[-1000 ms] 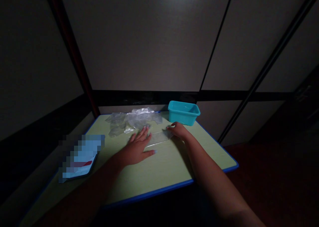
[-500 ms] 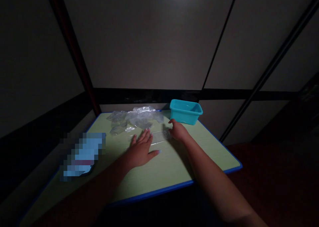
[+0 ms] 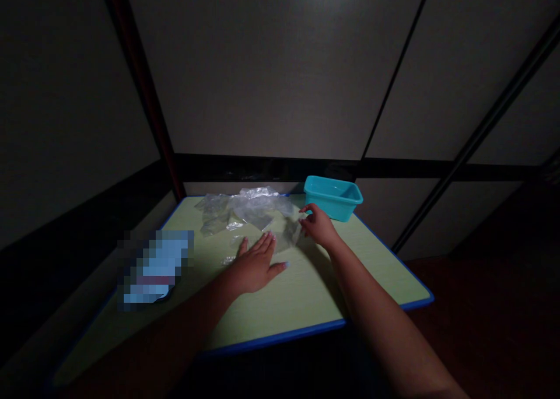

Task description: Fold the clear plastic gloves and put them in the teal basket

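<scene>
A clear plastic bag (image 3: 286,238) lies across the middle of the table, its right end raised off the surface. My left hand (image 3: 258,265) presses flat on the bag's left part, fingers stretched and thumb out to the side, so some of the bag is hidden beneath it. At the raised end, my right hand (image 3: 319,227) has its fingers bent and pinched on the plastic. Just beyond both hands is a crumpled heap of clear plastic bags (image 3: 251,206).
A turquoise plastic basin (image 3: 333,199) stands at the back right, close behind my right hand. On the left lies a pixelated, phone-like bright object (image 3: 160,265). The pale green table (image 3: 280,305) has a blue edge and stands against panelled doors (image 3: 271,84).
My right hand has lifted the bag's right end, which lay flatter before. My left hand stays spread on the bag. The whole view has shifted slightly.
</scene>
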Tool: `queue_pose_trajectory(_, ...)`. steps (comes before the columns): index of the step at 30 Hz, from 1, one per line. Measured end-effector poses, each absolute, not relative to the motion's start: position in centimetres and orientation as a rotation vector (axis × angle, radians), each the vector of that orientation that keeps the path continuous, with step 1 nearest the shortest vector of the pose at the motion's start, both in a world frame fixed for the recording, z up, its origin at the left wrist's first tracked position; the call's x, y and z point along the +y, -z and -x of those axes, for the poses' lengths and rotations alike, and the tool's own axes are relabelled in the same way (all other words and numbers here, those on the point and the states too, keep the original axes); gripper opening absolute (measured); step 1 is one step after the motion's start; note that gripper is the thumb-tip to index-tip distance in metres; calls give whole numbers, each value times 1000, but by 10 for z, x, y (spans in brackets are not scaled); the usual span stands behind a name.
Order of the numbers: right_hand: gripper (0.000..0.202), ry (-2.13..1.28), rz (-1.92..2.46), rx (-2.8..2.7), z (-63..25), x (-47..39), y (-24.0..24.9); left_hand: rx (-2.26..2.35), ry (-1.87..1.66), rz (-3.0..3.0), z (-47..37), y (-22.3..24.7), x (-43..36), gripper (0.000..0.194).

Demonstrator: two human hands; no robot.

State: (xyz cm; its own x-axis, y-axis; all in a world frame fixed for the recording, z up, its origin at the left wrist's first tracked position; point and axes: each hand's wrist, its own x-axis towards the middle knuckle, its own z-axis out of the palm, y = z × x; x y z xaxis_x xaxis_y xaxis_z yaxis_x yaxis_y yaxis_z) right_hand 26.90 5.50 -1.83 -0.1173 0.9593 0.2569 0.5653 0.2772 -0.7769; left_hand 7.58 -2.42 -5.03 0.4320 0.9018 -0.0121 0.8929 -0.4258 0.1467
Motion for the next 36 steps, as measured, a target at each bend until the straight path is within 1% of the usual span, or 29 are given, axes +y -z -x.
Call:
queue_pose_trajectory(3, 18, -630, 1346, -1761, -269, 55, 19, 1634, -128, -2534, -77, 51, -25, 78)
queue_pose_trajectory(7, 20, -751, 1188, -1656, -265, 54, 17, 1700, -207, -2486, -79, 52, -25, 79)
queue_pose_trajectory(10, 24, -735, 1108, -1588, -260, 50, 15, 1813, -289, -2416, -82, 52, -24, 85)
queue_pose_trajectory(14, 24, -644, 1070, -1582, -252, 43, 13, 1917, -401, -2354, -88, 50, -19, 92)
queue_pose_trajectory(18, 24, -709, 957, -1593, -242, 36, 14, 1984, -457, -2298, -94, 49, -14, 95)
queue_pose_trajectory(20, 25, -773, 875, -1584, -238, 33, 15, 1983, -468, -2284, -96, 49, -13, 90)
queue_pose_trajectory(24, 31, -880, 753, -1583, -233, 29, 14, 1939, -506, -2246, -96, 48, -11, 63)
queue_pose_trajectory(26, 36, -955, 739, -1566, -234, 30, 13, 1906, -539, -2217, -94, 47, -12, 55)
queue_pose_trajectory(28, 38, -1038, 782, -1503, -237, 34, 13, 1889, -553, -2175, -91, 44, -12, 52)
queue_pose_trajectory(30, 33, -1168, 862, -1414, -242, 39, 14, 1891, -558, -2137, -88, 42, -12, 52)
queue_pose_trajectory(32, 26, -1357, 911, -1357, -245, 44, 16, 1900, -578, -2098, -86, 41, -11, 52)
queue_pose_trajectory(33, 26, -1461, 909, -1356, -246, 46, 18, 1911, -595, -2074, -86, 40, -11, 52)
queue_pose_trajectory(34, 30, -1561, 890, -1373, -246, 48, 20, 1921, -613, -2053, -85, 40, -10, 52)
queue_pose_trajectory(36, 46, -1734, 822, -1446, -244, 49, 24, 1929, -647, -2039, -85, 41, -9, 52)
